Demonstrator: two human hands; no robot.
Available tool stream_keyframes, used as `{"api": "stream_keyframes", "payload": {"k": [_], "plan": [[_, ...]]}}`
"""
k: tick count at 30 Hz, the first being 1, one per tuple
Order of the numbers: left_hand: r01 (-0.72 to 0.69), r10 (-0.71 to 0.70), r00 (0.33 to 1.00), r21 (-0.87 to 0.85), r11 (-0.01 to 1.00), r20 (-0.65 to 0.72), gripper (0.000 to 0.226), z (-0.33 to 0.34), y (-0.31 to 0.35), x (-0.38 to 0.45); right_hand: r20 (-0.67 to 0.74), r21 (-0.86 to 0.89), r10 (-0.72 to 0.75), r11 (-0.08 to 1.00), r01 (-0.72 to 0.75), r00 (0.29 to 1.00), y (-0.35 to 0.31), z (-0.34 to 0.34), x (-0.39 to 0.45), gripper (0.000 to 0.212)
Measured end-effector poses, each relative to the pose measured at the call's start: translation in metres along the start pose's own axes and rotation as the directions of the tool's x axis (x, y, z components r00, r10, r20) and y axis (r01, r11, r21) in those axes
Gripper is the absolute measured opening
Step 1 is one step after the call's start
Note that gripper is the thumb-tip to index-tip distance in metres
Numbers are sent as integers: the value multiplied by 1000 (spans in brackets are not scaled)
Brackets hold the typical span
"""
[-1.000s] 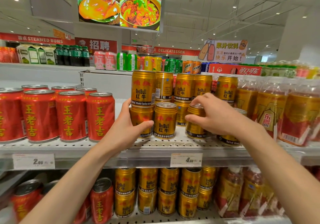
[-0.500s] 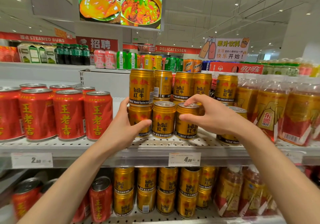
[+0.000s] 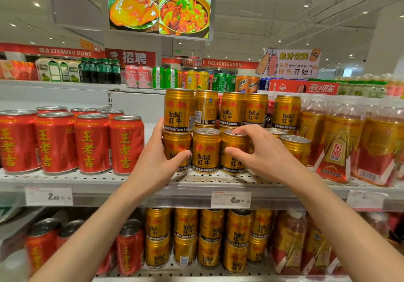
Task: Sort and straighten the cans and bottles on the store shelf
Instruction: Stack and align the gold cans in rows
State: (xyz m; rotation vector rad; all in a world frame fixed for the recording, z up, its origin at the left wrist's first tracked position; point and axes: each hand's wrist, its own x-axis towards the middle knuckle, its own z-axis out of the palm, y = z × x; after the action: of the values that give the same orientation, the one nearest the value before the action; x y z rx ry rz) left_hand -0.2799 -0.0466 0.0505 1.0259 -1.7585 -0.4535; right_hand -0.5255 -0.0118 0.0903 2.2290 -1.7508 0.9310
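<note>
while hands [image 3: 160,163] grip redbull cans [image 3: 234,152]

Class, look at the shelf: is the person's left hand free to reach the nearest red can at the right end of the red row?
Probably yes. The left hand grips a gold Red Bull can right beside the red can, with open shelf between them; it would have to let go first.

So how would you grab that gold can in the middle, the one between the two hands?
Probably by its top rim, coming down from above. The middle can stands upright with another gold can close on each side, so its sides are hard to reach. Nothing is stacked on its lid, and its front faces the aisle.
</note>
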Motion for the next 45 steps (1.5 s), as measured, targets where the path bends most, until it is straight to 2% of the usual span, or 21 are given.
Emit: {"api": "stream_keyframes", "payload": {"k": [2,4,6,8,10,13,16,18,20,24,27,31,34,37,41,45], "plan": [[-19,22,997,47,999,-67,95,2,-2,-7,-39,-18,-51,999,50,998,3,-3,-5,54],[-39,51,988,83,996,-146,95,5,-1,-17,-111,-31,-124,992,122,986,9,-10,-9,48],[-137,178,949,167,976,-259,84,7,2,-23,-192,-54,-193,981,186,962,18,-18,-13,42],[-243,354,868,324,915,-349,67,10,11,-25,-248,-82,-219,975,205,944,29,-25,-17,38],[-328,478,821,428,842,-311,52,16,25,-20,-268,-96,-200,979,181,942,42,-31,-19,37],[-471,590,803,520,713,-81,39,35,49,-5,-250,-75,-115,992,99,961,61,-37,-24,44],[-514,540,831,560,650,135,43,54,65,13,-203,-32,13,999,-20,979,77,-42,-32,59],[-504,467,855,565,653,223,48,61,68,24,-178,-3,89,996,-91,980,84,-44,-38,65],[-493,406,869,558,668,282,52,64,67,32,-154,24,130,991,-128,979,87,-48,-41,63],[-500,393,866,510,700,309,49,63,63,36,-165,88,121,990,-107,979,85,-54,-40,46],[-489,393,872,515,704,290,50,64,67,36,-163,137,93,988,-70,982,74,-47,-33,43],[-500,384,866,509,701,321,57,70,78,38,-85,189,53,981,-36,995,69,-40,-25,44],[-518,365,852,508,688,375,67,77,88,41,-65,249,53,968,-35,996,76,-51,-19,32],[-526,347,844,509,681,409,78,86,99,45,-80,146,58,988,-46,995,86,-63,-10,20],[-555,332,821,511,656,465,84,103,115,51,159,6,78,997,-80,984,96,-67,-1,31],[-528,295,818,443,725,494,72,111,122,59,216,12,72,997,-76,974,97,-69,0,30]]}}
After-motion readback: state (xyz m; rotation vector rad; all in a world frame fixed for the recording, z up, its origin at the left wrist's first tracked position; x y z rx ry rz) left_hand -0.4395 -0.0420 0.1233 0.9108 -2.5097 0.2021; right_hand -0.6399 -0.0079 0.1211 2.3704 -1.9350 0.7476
